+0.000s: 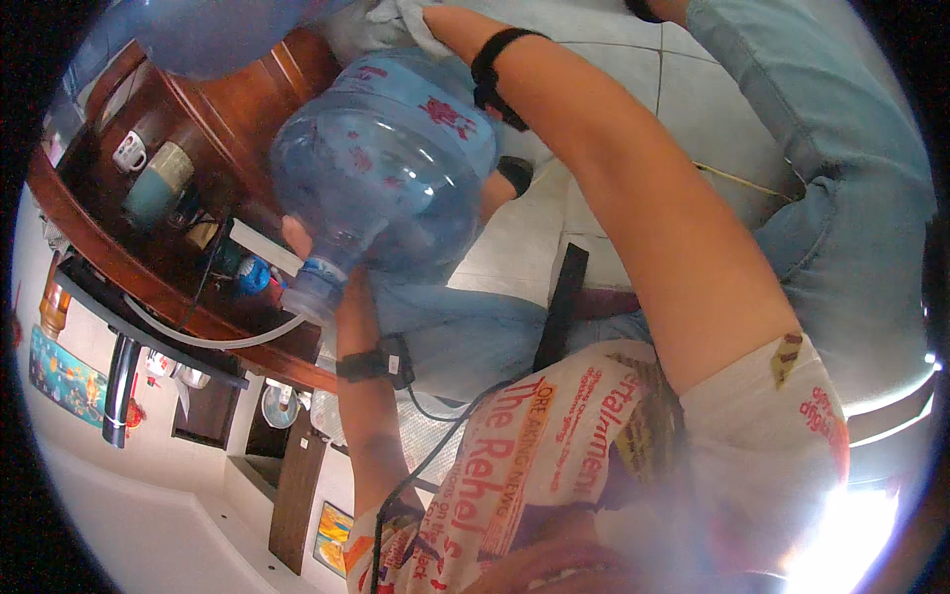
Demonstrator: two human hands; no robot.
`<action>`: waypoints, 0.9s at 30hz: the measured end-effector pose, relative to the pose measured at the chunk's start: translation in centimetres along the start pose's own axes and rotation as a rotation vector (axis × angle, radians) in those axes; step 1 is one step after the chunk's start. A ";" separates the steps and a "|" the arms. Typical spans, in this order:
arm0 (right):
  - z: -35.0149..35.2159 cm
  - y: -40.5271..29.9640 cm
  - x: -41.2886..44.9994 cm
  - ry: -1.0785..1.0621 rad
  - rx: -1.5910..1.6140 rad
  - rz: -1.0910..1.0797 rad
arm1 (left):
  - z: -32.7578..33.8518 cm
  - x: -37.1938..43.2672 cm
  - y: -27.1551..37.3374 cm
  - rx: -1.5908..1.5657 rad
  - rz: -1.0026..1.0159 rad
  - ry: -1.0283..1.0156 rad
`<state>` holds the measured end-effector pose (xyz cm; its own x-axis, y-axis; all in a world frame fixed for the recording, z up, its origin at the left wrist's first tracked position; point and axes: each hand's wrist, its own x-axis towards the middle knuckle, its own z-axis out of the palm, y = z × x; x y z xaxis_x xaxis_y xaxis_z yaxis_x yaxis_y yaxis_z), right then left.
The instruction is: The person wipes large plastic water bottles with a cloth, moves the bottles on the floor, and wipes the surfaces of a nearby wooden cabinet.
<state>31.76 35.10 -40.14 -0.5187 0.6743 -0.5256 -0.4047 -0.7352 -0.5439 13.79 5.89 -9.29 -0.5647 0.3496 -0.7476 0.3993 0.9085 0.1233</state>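
Observation:
A large clear blue water-cooler bottle (378, 171) lies tilted in front of me, with its neck (315, 289) towards the lower left. Red print marks its pale blue label. My left hand (298, 236) grips the bottle by the neck; its fingertips show past the far side, and the rest is partly seen through the plastic. My right arm reaches over to the bottle's base end. There my right hand (438, 22) is bunched in a whitish cloth (397, 16) against the bottle, its fingers hidden.
A second blue water bottle (215, 37) stands at the upper left. Dark wooden furniture (245, 104) beside me holds a white mug (130, 152), a teal and beige cup (159, 182) and small items. A black cable (423, 453) runs from my left wrist strap. Pale floor tiles (608, 82) lie below.

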 end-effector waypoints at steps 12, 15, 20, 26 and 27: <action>-4.8 3.0 -11.3 0.042 0.022 0.063 | 0.2 -0.1 -0.6 0.098 -0.057 -0.052; -0.8 3.9 -13.6 0.136 -0.027 0.007 | -1.5 0.8 -3.8 0.333 -0.038 -0.097; -0.1 3.1 -11.1 0.147 -0.150 -0.042 | 0.8 -1.0 -1.3 -0.032 -0.100 -0.076; -1.0 -2.5 -0.8 0.028 -0.262 -0.024 | 1.6 3.6 -3.2 0.038 -0.031 -0.057; -1.2 -2.1 -1.1 0.016 -0.261 -0.024 | 1.6 4.1 -5.1 0.101 -0.023 -0.050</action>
<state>34.07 35.98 -39.16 -0.4985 0.6942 -0.5192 -0.2077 -0.6772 -0.7059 10.59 2.35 -14.07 -0.5387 0.3143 -0.7817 0.4586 0.8877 0.0409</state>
